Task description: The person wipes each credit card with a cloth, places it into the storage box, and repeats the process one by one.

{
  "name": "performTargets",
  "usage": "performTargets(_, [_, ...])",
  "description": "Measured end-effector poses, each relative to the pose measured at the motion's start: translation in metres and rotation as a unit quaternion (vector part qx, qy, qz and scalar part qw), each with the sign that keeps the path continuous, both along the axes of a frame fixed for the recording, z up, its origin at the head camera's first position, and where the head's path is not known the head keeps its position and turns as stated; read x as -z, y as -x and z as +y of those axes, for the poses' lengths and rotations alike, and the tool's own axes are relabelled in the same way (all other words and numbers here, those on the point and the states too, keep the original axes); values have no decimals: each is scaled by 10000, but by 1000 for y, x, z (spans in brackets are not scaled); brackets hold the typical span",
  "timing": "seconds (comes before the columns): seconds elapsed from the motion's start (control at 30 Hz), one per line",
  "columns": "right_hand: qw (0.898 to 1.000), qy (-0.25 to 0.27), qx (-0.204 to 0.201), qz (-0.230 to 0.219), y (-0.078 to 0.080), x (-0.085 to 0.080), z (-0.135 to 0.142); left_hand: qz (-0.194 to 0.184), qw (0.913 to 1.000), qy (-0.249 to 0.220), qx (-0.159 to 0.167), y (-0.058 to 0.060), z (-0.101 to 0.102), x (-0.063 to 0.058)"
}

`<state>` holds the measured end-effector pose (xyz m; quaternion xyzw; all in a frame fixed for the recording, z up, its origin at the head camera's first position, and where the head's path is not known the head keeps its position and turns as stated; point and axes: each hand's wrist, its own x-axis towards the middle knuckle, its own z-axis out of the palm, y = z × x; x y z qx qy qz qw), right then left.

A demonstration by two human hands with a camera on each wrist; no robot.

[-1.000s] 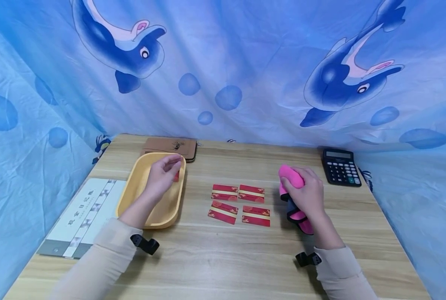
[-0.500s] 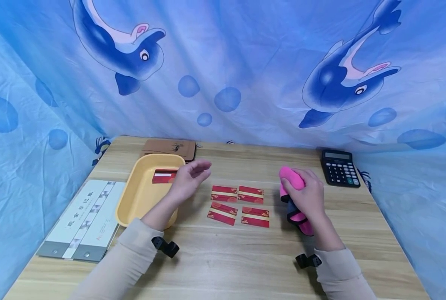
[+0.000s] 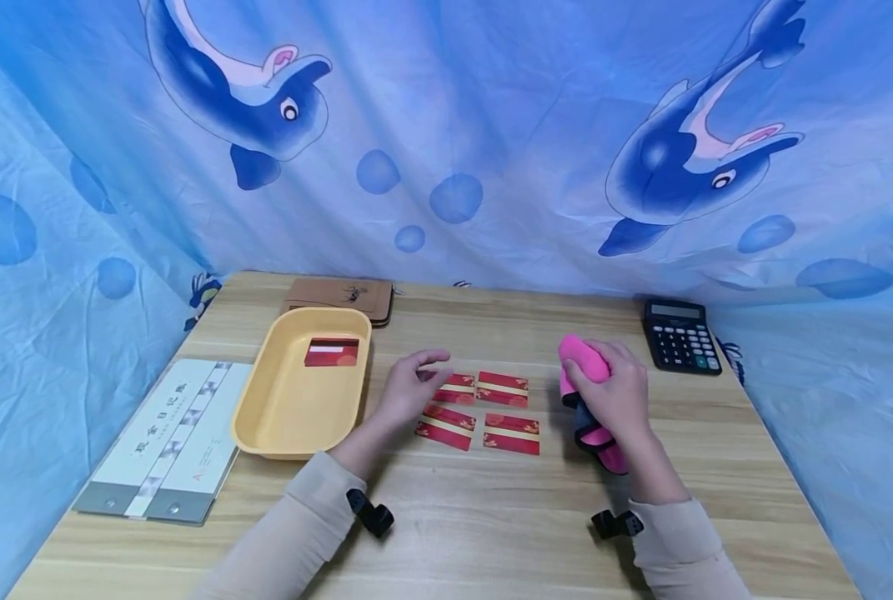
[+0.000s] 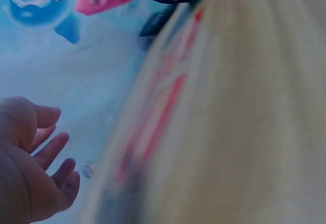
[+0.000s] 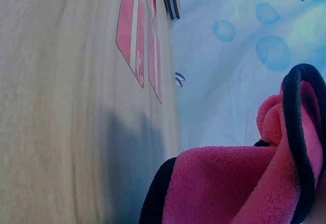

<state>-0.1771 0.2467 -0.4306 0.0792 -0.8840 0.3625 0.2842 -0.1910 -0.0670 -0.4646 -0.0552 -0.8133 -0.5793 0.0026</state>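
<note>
My left hand hovers over the left edge of a group of several red cards with pale gold stripes, its fingers loosely bent and holding nothing. It partly hides the far left card. The far right card, near left card and near right card lie flat on the table. My right hand grips a bunched pink cloth with black edging, right of the cards. In the right wrist view, the fuzzy cloth fills the lower right.
A yellow tray on the left holds a red card with a dark band and white strip. Beside it lies a grey-and-white folder. Behind the tray is a brown zipped wallet; a black calculator sits far right.
My left hand has moved from above the tray rightward to the cards on the table, uncovering the card in the tray. My right hand keeps its grip on the cloth, nearly still.
</note>
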Motion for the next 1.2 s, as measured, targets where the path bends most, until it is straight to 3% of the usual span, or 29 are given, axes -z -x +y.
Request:
performTargets(0.13, [10000, -6, -6, -27, -1, 1, 0, -35, 9995, 137, -292, 0, 2, 23])
performTargets(0.3, [10000, 6, 10, -42, -1, -1, 0, 159, 9982, 310, -494, 4, -3, 36])
performTargets(0.63, [9998, 6, 55, -182, -2, -2, 0, -23, 9945, 1040, -125, 6, -12, 34])
performTargets(0.87, [9999, 1, 19, -126, -4, -2, -1, -203, 9927, 1191, -22, 5, -11, 32])
performTargets(1.2, [9998, -26, -38, -169, -5, 1, -2, 258, 9818, 1875, 156, 8, -8, 32])
